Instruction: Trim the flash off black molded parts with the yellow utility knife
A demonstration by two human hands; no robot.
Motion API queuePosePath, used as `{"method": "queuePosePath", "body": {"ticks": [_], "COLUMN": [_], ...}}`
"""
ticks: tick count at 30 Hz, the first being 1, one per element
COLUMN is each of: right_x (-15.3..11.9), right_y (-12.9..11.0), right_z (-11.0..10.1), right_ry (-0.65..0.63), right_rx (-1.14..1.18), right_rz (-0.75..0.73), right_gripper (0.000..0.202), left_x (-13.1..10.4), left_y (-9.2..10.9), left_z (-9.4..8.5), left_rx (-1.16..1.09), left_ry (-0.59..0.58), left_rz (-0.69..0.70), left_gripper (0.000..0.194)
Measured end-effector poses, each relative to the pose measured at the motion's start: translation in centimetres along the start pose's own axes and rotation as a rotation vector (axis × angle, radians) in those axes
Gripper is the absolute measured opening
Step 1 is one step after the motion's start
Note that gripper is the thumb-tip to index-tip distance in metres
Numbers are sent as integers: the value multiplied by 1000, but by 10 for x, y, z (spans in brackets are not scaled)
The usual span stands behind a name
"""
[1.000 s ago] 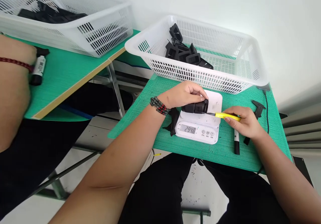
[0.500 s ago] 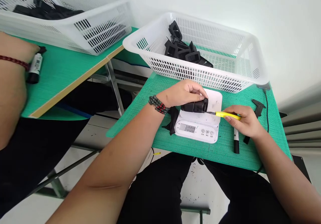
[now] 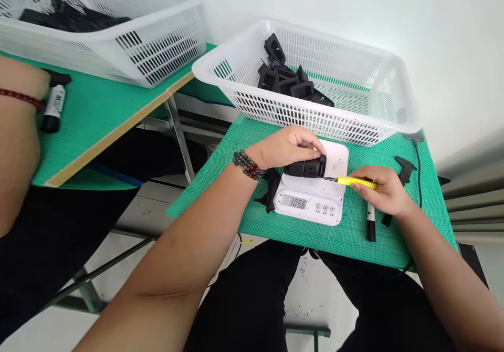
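My left hand (image 3: 293, 146) is closed on a black molded part (image 3: 305, 168), holding it over the pan of a white digital scale (image 3: 334, 184). In my right hand (image 3: 380, 186) is a yellow utility knife (image 3: 356, 182), its blade pointing left and meeting the lower right edge of the part. The scale's display (image 3: 295, 202) reads about 305.6. A black scrap-like piece (image 3: 271, 189) lies at the scale's left edge, below my wrist. Whether the part rests on the pan or is held above it, I cannot tell.
A white basket (image 3: 378, 126) of black parts (image 3: 287, 79) stands behind the scale. To the right lie a marker (image 3: 370, 220), a black caliper (image 3: 405, 169) and a cable (image 3: 419, 178). At left, another person's arm (image 3: 18, 131) rests by a second basket (image 3: 157, 31) and a marker (image 3: 54, 107).
The scale's reading has gone from about 300.0 to 305.6. The knife and the part have shifted only very slightly; both hands keep their hold.
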State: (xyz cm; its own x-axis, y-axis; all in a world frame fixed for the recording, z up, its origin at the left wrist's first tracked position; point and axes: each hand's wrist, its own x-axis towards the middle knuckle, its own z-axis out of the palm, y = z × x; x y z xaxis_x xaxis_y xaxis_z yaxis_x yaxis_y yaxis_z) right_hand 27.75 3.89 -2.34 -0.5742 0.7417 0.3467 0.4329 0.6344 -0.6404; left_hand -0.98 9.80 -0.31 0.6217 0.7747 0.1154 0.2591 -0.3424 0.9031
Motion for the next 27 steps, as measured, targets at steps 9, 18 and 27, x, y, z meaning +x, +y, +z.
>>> {"method": "queuePosePath", "body": {"ticks": [9,18,27], "right_x": [1,0,0], "right_y": [0,-1,-1], "right_z": [0,0,1], "right_ry": [47,-6,67], "right_rx": [-36,-10,-49], "right_rz": [17,-10,30], "right_gripper": [22,22,24], "left_x": [0,0,0], "left_y": [0,0,0], "left_z": [1,0,0], "left_rx": [-13,-1,6], "left_ry": [6,-5,3], "left_rz": [0,3,-11], "left_gripper": [17,18,18]}}
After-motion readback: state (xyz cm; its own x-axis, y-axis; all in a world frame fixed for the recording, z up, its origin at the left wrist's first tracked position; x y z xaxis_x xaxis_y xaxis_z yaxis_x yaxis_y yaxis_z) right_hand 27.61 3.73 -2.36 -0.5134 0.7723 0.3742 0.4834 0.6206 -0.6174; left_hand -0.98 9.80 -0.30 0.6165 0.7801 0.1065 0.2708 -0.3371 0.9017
